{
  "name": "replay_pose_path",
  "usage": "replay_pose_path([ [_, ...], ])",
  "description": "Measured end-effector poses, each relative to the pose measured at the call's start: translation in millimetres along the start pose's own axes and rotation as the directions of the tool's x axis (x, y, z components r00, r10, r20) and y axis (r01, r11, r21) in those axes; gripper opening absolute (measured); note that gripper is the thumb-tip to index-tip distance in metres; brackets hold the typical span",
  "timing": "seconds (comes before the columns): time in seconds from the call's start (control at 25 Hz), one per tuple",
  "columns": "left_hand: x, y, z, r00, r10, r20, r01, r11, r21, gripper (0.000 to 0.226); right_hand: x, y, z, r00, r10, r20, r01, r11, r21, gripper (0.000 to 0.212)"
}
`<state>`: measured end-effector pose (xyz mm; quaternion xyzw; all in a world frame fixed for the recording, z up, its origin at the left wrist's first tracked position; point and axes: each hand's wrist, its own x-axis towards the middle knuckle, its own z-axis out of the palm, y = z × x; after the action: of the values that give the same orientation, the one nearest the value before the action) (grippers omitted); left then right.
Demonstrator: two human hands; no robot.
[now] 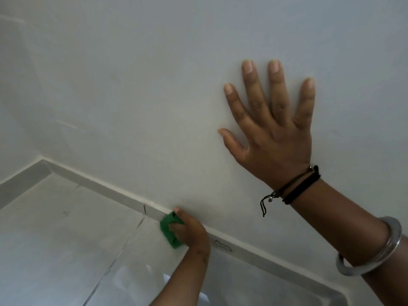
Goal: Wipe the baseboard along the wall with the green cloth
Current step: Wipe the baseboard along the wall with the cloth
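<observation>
A grey tiled baseboard (106, 189) runs along the foot of the white wall (154, 85), from the corner at the left down to the lower right. My left hand (189, 230) presses a bunched green cloth (170, 230) against the baseboard near its middle. High on the wall, my right hand (271, 127) lies flat with its fingers spread and holds nothing. It wears black thread bands at the wrist and a metal bangle on the forearm.
Pale grey floor tiles (55, 239) fill the lower left, with a dark joint line running diagonally. A second baseboard (19, 184) meets the first at the left corner. A small dark scribble (223, 245) marks the baseboard just right of my left wrist.
</observation>
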<state>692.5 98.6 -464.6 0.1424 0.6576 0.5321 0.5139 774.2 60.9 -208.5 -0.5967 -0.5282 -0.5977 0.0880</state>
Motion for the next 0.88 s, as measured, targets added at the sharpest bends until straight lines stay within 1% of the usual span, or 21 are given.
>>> replay_pose_path([
  [0.08,-4,-8,1,0.996,-0.084,0.017,0.084,0.996,0.014,0.061,1,1,2,1.0,0.001,-0.003,-0.002,1.0,-0.012,0.064],
  [0.16,-36,-29,0,0.986,-0.134,0.096,0.127,0.989,0.082,0.061,0,4,2,1.0,0.003,0.003,-0.003,1.0,-0.013,0.064],
  [0.2,-57,-39,-2,0.973,-0.175,0.149,0.159,0.981,0.116,0.061,0,4,1,1.0,-0.001,0.001,0.001,1.0,-0.012,0.064],
  [0.28,-97,-56,-9,0.922,-0.28,0.267,0.251,0.958,0.138,0.064,1,3,-1,1.0,-0.013,0.001,0.013,1.0,0.0,0.063],
  [0.36,-120,-67,-14,0.878,-0.325,0.352,0.288,0.945,0.156,0.062,1,2,-3,1.0,-0.004,0.0,0.004,1.0,0.007,0.062],
  [0.4,-123,-68,-14,0.871,-0.32,0.372,0.287,0.947,0.142,0.059,1,2,-4,1.0,0.004,-0.008,-0.004,1.0,0.006,0.062],
  [0.44,-121,-63,-13,0.896,-0.275,0.349,0.248,0.961,0.119,0.058,0,2,-4,1.0,0.006,-0.012,-0.006,1.0,0.007,0.062],
  [0.48,-112,-53,-12,0.936,-0.198,0.29,0.181,0.98,0.082,0.062,-1,2,-4,1.0,0.004,-0.012,-0.004,1.0,0.012,0.062],
  [0.52,-97,-42,-10,0.971,-0.114,0.209,0.107,0.993,0.046,0.069,0,3,-4,1.0,0.002,-0.012,-0.002,1.0,0.022,0.062],
  [0.56,-79,-33,-7,0.991,-0.052,0.127,0.048,0.998,0.031,0.077,1,4,-3,1.0,0.001,-0.011,-0.001,1.0,0.031,0.062],
  [0.6,-61,-24,-6,0.997,-0.047,0.059,0.046,0.999,0.027,0.083,1,5,-3,1.0,0.003,-0.006,-0.002,0.999,0.035,0.062],
  [0.64,-46,-19,-6,0.995,-0.1,0.022,0.1,0.995,0.022,0.083,1,4,-3,1.0,0.006,-0.003,-0.006,0.999,0.039,0.062],
  [0.68,-36,-18,-5,0.986,-0.168,0.016,0.168,0.986,0.022,0.081,1,3,-3,1.0,0.008,-0.002,-0.007,0.999,0.044,0.062],
  [0.72,-37,-20,-5,0.975,-0.218,0.044,0.217,0.976,0.029,0.077,1,3,-2,1.0,0.006,-0.002,-0.006,0.999,0.045,0.062],
  [0.76,-47,-24,-6,0.97,-0.229,0.081,0.227,0.973,0.035,0.072,2,2,-2,1.0,0.001,-0.002,-0.001,0.999,0.043,0.063],
  [0.84,-83,-35,-10,0.964,-0.235,0.125,0.233,0.972,0.032,0.052,3,2,-1,1.0,-0.004,-0.003,0.005,0.999,0.035,0.064],
  [0.88,-101,-39,-11,0.953,-0.258,0.159,0.259,0.966,0.012,0.045,2,3,-1,1.0,-0.002,-0.004,0.003,0.999,0.033,0.064],
])
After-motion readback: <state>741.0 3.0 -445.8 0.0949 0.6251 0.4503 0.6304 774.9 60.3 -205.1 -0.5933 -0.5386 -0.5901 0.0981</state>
